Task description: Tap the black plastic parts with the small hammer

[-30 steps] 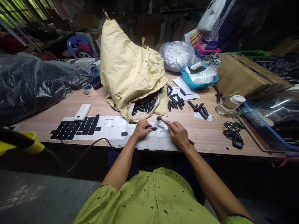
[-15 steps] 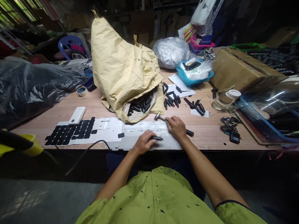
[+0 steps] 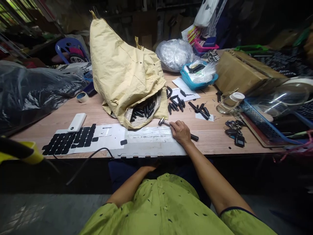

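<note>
My right hand (image 3: 180,132) rests on the wooden table (image 3: 97,114), closed round a small hammer (image 3: 161,122) whose metal head points left and whose black handle sticks out to the right. My left hand has dropped below the table edge in front of my green shirt; only the wrist (image 3: 146,169) shows and its fingers are hidden. A white sheet (image 3: 149,142) lies under the hammer. Behind it a tan paper sack (image 3: 122,71) lies open, with several small black parts (image 3: 143,112) in its mouth.
Black pads (image 3: 70,138) sit on a white sheet at left, beside a white power bank (image 3: 77,122). Loose black parts (image 3: 176,102), keys (image 3: 234,132), a blue tray (image 3: 198,76), a cardboard box (image 3: 239,73) and a black plastic bag (image 3: 31,91) crowd the table.
My left hand pulled back from the white sheet with a small black part and went down below the table edge. My right hand stayed on the hammer.
</note>
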Tool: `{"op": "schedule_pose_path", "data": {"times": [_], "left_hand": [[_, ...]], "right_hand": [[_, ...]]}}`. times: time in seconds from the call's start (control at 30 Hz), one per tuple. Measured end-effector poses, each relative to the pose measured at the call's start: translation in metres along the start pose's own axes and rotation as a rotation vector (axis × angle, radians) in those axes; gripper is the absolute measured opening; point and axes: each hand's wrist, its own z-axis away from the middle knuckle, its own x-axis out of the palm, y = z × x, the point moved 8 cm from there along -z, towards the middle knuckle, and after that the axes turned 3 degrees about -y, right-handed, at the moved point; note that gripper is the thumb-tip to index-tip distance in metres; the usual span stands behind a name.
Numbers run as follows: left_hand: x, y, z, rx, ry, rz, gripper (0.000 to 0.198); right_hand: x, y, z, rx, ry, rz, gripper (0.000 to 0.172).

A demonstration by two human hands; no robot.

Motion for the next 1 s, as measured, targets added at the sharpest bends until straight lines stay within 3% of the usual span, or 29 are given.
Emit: {"op": "schedule_pose_path", "data": {"times": [0.1, 0.2, 0.3, 0.37, 0.4, 0.47, 0.57, 0.6, 0.67, 0.73, 0.8, 1.0], "left_hand": [[-0.001, 0.001, 0.003, -0.076, -0.016, -0.054, 0.041], [0.001, 0.016, 0.018, -0.104, -0.154, -0.109, 0.033], [-0.007, 0.059, 0.036, 0.054, -0.353, -0.072, 0.025], [-0.029, 0.097, 0.045, 0.224, -0.44, 0.054, 0.027], [-0.047, 0.113, 0.045, 0.279, -0.428, 0.15, 0.031], [-0.102, 0.133, 0.033, 0.326, -0.206, 0.297, 0.035], [-0.202, 0.129, 0.012, 0.272, 0.49, 0.292, 0.025], [-0.227, 0.122, 0.009, 0.198, 0.699, 0.247, 0.021], [-0.257, 0.108, 0.0, 0.021, 0.944, 0.122, 0.017], [-0.267, 0.1, -0.011, -0.116, 1.002, 0.002, 0.015], [-0.268, 0.097, -0.021, -0.179, 0.986, -0.089, 0.014], [-0.262, 0.101, -0.025, -0.159, 0.965, -0.244, 0.009]], "right_hand": [[0.0, 0.0, 0.0, 0.001, -0.002, 0.0, 0.029], [-0.001, 0.0, 0.0, 0.003, 0.01, -0.006, 0.029], [-0.001, 0.0, 0.001, 0.002, 0.018, -0.007, 0.028], [-0.002, 0.0, 0.001, 0.0, 0.022, 0.002, 0.028], [-0.002, 0.0, 0.001, -0.001, 0.024, 0.008, 0.028], [-0.002, -0.001, 0.002, -0.004, 0.028, 0.016, 0.028], [-0.002, -0.001, 0.002, -0.012, 0.032, 0.009, 0.028], [-0.002, -0.001, 0.002, -0.016, 0.033, 0.005, 0.028], [-0.002, -0.001, 0.002, -0.021, 0.039, 0.001, 0.028], [-0.003, -0.002, 0.002, -0.022, 0.045, 0.001, 0.027], [-0.003, -0.002, 0.002, -0.02, 0.047, 0.001, 0.027], [-0.002, -0.001, 0.001, -0.016, 0.034, -0.003, 0.028]]}}
